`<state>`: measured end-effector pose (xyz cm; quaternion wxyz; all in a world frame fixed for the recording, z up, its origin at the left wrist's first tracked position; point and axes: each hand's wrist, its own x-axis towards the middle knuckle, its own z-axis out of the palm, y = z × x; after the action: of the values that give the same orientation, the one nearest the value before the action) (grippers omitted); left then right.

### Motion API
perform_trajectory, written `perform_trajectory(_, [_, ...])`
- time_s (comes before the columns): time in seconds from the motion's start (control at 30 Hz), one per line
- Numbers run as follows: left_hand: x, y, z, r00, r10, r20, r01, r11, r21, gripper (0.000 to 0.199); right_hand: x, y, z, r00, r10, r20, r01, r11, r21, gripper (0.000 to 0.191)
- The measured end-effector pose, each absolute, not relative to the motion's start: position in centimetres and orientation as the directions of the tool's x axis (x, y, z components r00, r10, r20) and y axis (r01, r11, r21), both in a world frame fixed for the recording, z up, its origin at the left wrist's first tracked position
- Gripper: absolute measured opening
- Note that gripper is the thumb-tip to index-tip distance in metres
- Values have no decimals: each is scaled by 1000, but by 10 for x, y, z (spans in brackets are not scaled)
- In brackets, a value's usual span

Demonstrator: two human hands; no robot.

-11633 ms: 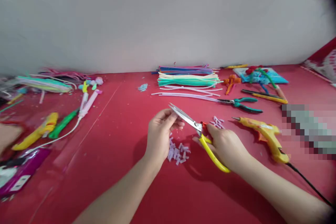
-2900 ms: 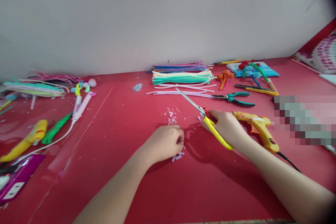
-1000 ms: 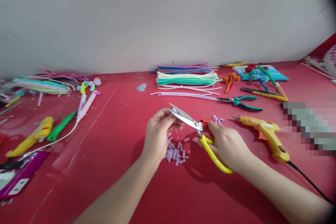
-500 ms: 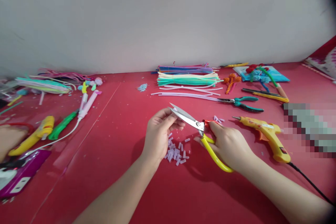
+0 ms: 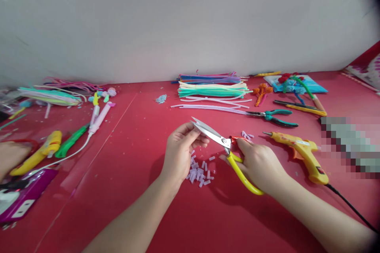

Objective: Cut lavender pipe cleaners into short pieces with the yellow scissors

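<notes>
My right hand (image 5: 261,162) grips scissors (image 5: 215,137) with one yellow and one red handle. Their blades are slightly parted and point up and left, tips at the fingers of my left hand (image 5: 179,148). Thumb and fingers of that hand are pinched together on a thin lilac pipe cleaner, almost wholly hidden by the fingers and blades. Below, a heap of short lilac pipe cleaner pieces (image 5: 196,173) lies on the red table (image 5: 124,213). Several more lilac bits (image 5: 246,134) lie just beyond my right hand.
Bundled pipe cleaners (image 5: 212,90) and loose lilac ones (image 5: 208,107) lie at the back. Teal-handled pliers (image 5: 276,117) and a yellow glue gun (image 5: 299,152) are on the right. At left are another person's hand (image 5: 13,158), a second yellow glue gun (image 5: 40,152) and a purple box (image 5: 28,199).
The scissors and both hands have barely moved. A pale lilac bit seen between the blades near the tips before no longer shows clearly.
</notes>
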<state>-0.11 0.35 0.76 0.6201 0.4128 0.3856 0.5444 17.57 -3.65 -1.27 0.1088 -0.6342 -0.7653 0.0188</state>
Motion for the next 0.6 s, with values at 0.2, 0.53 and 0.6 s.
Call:
perform_trajectory(0.2, [-2, 4, 6, 110, 993, -36, -352, 73, 933, 11, 178, -36, -16, -176, 974, 142, 966, 199, -165, 37])
perform_trajectory(0.53, [-3, 5, 3, 126, 992, 0, -377, 48, 925, 10, 178, -37, -14, -179, 972, 154, 965, 204, -165, 37])
perform_trajectory(0.6, [-3, 5, 4, 120, 993, -3, -375, 48, 926, 10, 178, -36, -14, -175, 973, 148, 966, 199, -168, 38])
